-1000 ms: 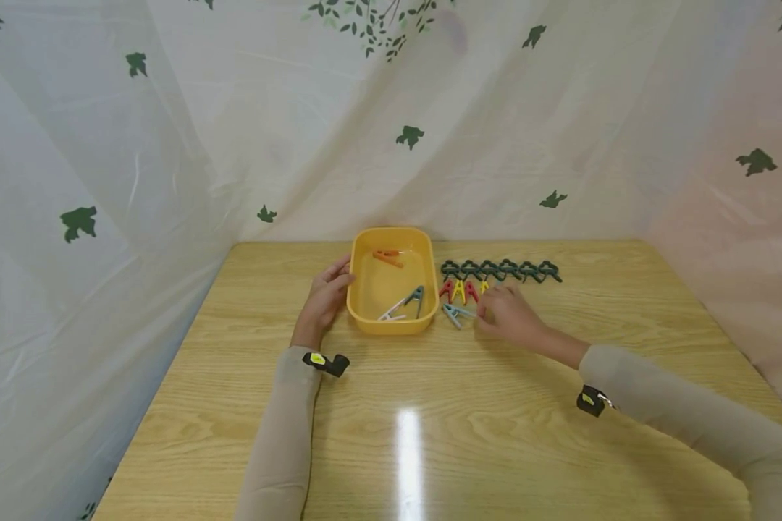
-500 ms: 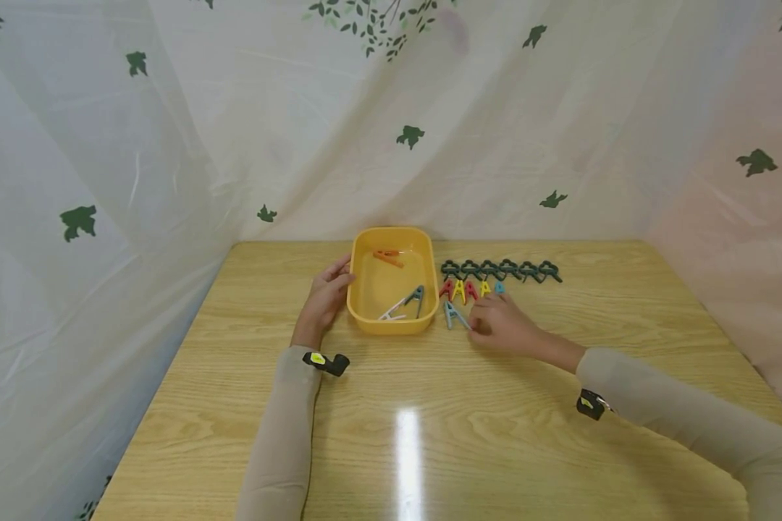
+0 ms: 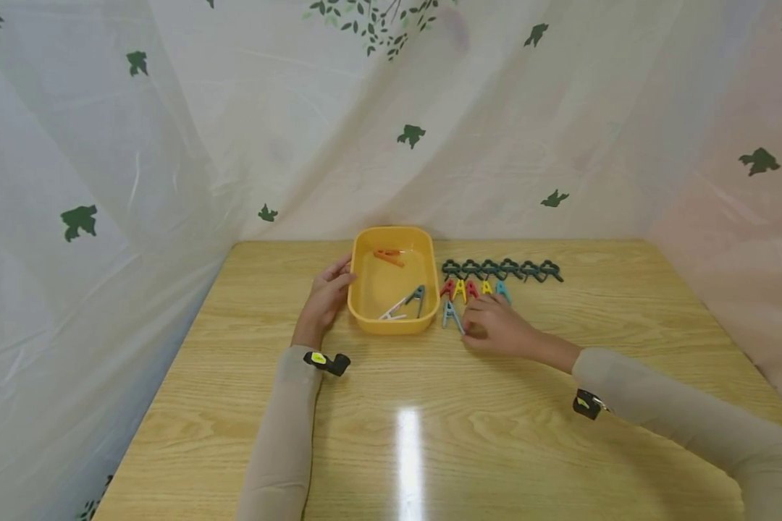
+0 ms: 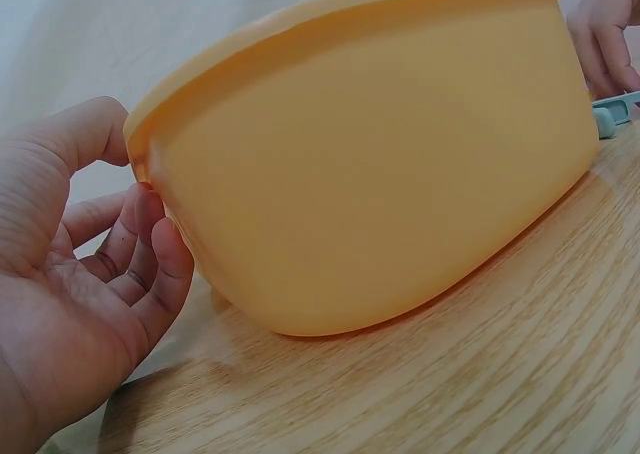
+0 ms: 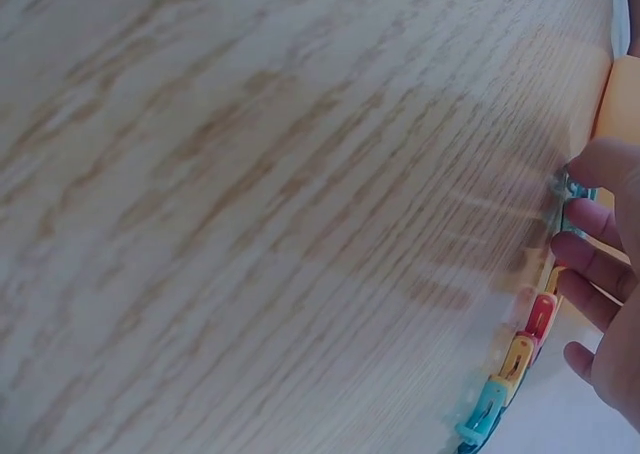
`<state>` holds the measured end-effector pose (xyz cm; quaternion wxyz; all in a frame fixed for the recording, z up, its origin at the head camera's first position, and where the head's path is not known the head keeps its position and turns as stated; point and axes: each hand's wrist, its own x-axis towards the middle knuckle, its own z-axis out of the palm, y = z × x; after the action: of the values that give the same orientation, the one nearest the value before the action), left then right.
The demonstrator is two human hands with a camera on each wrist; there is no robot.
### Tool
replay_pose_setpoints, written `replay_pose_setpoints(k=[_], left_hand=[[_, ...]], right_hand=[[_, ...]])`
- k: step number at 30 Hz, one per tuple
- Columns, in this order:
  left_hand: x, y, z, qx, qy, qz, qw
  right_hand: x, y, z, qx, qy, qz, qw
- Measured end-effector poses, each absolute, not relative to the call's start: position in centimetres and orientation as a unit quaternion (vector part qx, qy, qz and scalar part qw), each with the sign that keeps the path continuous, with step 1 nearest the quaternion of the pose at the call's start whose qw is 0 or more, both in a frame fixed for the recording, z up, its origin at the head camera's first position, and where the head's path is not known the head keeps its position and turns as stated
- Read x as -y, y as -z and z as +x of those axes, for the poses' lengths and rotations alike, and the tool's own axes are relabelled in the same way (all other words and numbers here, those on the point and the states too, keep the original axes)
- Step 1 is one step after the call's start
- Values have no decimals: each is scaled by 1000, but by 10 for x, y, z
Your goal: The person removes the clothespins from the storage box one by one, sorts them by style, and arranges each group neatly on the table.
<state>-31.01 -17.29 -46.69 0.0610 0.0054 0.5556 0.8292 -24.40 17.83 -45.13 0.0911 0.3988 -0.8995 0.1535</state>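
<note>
My left hand (image 3: 326,295) holds the left side of a yellow plastic basin (image 3: 394,327). In the left wrist view its fingers (image 4: 172,259) curl against the outer wall below the rim. Just right of the basin, my right hand (image 3: 498,327) pinches one leg of a light-blue clothespin (image 3: 450,314) on the table. The right wrist view shows thumb and forefinger meeting at this clothespin (image 5: 572,189), partly hidden. Inside the basin lie an orange clothespin (image 3: 389,257), a white clothespin (image 3: 391,312) and a grey-green clothespin (image 3: 418,295).
Behind my right hand runs a row of red, yellow and blue clothespins (image 3: 459,290). Farther back, several dark green clips (image 3: 491,270) form another row. All stand on a wooden table (image 3: 495,434) against a patterned curtain (image 3: 339,166).
My right hand has shifted slightly left and toward me, turning the light-blue clothespin so its tip points more away from me. The blue clothespin behind has come into view. My left hand stays put.
</note>
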Motion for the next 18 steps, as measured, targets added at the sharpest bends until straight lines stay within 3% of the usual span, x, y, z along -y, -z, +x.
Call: replay_pose_setpoints(k=[18], left_hand=[[173, 467, -310, -561, -826, 2, 59]], right_hand=[[-176, 449, -250, 895, -164, 405, 90]])
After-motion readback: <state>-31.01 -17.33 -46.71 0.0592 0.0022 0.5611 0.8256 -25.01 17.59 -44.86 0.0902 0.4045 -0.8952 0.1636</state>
